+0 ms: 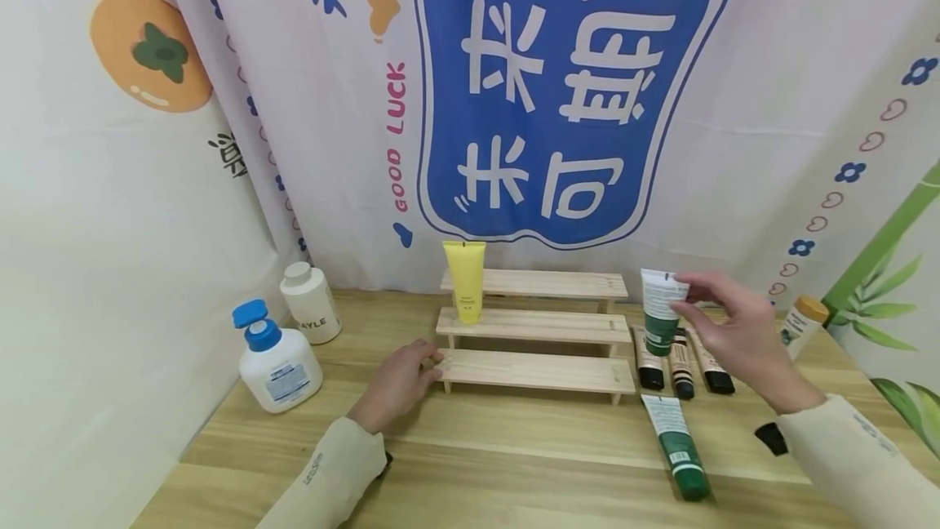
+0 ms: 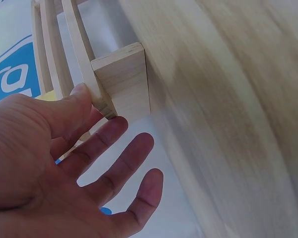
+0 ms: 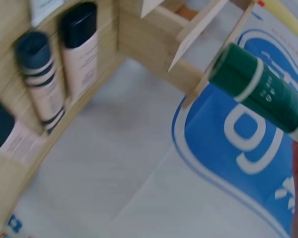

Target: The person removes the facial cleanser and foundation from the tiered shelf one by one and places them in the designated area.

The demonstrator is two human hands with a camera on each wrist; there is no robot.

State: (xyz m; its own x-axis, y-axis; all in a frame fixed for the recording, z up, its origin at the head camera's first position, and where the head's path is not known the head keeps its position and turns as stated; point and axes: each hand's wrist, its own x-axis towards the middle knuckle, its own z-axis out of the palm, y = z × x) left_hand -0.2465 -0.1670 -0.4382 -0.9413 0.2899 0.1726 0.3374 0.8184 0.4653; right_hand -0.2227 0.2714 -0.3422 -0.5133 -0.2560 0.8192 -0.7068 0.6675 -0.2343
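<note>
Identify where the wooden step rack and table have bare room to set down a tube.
Free: wooden step rack top and bottom steps, middle step right of the yellow tube; table in front. Crowded: right of the rack, where the right hand holds a green tube above three dark-capped tubes.

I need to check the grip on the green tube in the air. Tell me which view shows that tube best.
The head view: the whole green tube shows, cap down, pinched near its white end by the right hand. The right wrist view gives only its blurred cap end. The left wrist view shows none of it.
</note>
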